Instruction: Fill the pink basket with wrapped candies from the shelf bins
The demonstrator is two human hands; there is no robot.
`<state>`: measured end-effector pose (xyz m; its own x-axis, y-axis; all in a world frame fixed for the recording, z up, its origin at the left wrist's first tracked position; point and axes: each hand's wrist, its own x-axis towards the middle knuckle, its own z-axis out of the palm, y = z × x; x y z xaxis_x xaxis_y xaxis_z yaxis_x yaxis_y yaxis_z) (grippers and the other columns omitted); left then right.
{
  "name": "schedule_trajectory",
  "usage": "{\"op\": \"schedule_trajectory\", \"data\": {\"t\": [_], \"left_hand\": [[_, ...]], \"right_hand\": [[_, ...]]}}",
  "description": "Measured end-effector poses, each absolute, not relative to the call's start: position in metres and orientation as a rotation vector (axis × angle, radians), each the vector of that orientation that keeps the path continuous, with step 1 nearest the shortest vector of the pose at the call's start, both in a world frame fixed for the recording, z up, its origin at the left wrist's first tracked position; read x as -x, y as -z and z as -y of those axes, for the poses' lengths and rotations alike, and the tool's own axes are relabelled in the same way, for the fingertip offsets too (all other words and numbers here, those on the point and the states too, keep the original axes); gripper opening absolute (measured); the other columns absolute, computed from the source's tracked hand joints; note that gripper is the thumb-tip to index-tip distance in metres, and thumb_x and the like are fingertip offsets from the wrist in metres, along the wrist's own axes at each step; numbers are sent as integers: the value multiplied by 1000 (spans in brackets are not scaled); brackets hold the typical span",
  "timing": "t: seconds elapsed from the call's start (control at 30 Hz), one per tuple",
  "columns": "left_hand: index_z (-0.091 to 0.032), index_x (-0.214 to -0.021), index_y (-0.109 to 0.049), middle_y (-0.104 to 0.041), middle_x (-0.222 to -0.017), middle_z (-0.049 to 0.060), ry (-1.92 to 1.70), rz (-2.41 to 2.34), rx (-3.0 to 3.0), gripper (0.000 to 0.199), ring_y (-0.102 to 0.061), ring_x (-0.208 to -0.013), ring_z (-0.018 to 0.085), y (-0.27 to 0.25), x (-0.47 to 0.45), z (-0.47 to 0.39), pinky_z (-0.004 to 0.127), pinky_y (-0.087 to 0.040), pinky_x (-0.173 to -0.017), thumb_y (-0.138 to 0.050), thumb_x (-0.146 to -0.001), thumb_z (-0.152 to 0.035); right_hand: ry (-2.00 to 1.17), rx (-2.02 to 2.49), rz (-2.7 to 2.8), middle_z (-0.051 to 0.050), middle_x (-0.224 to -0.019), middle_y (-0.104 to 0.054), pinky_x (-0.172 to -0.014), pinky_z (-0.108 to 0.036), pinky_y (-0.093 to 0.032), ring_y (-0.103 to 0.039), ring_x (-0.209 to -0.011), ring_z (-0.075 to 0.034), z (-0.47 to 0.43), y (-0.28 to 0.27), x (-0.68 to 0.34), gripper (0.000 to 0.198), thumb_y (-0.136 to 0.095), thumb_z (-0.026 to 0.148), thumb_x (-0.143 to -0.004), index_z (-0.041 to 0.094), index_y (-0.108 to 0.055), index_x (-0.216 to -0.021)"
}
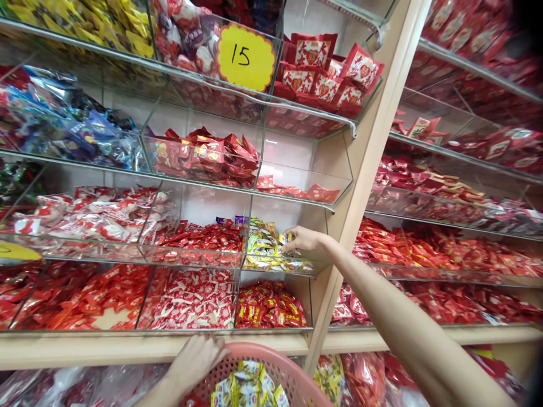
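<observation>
My left hand (197,357) is closed over the rim of a pink perforated plastic basket (292,370) at the bottom of the view. Yellow-and-white wrapped candies (250,387) lie inside it, with a little red wrapping at its left. My right hand (304,238) reaches into a clear shelf compartment of similar yellow-wrapped candies (263,244). Its fingertips are pinched on a yellow-wrapped candy (282,239) above the pile. Whether more than one piece is between the fingers is hidden.
Clear dividers and front lips bound the compartments. Red-wrapped candies (207,240) lie left of the yellow ones, more red candies (271,305) below. A wooden upright (360,164) stands beside my right forearm. A yellow tag (246,56) reads 15. Bagged goods (85,387) sit under the wooden ledge (63,350).
</observation>
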<state>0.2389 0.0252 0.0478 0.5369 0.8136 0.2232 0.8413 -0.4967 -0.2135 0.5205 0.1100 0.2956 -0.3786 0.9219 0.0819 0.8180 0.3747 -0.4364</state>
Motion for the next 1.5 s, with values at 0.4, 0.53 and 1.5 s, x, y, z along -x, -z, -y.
{"op": "schedule_trajectory", "data": {"t": [0.4,0.53,1.5], "left_hand": [[-17,-95,-61,-64,-78,12,127,1365,2487,38,-60,-72,26,-44,-239,-29,35,-43,-62,-27,-90,-32],[-16,-96,-61,-64,-78,12,130,1354,2490,39,-60,-73,26,-45,-238,-27,35,-43,-63,-26,-90,-33],[-13,-90,-59,-63,-68,12,119,1371,2597,50,-61,-66,22,-56,-241,-27,28,-39,-59,-18,-90,-42]], "right_hand": [[-563,1468,2371,1,-77,-62,-60,-20,-42,-52,-65,-11,-111,-275,-521,45,-70,29,-52,13,-62,-93],[-517,1488,2422,2,-72,-60,-58,-20,-40,-49,-63,-11,-106,-279,-519,45,-70,41,-53,13,-62,-87],[-708,1152,2095,0,-65,-56,-48,-22,-34,-48,-56,-9,23,-278,-508,28,-62,44,-69,19,-61,-79]]}}
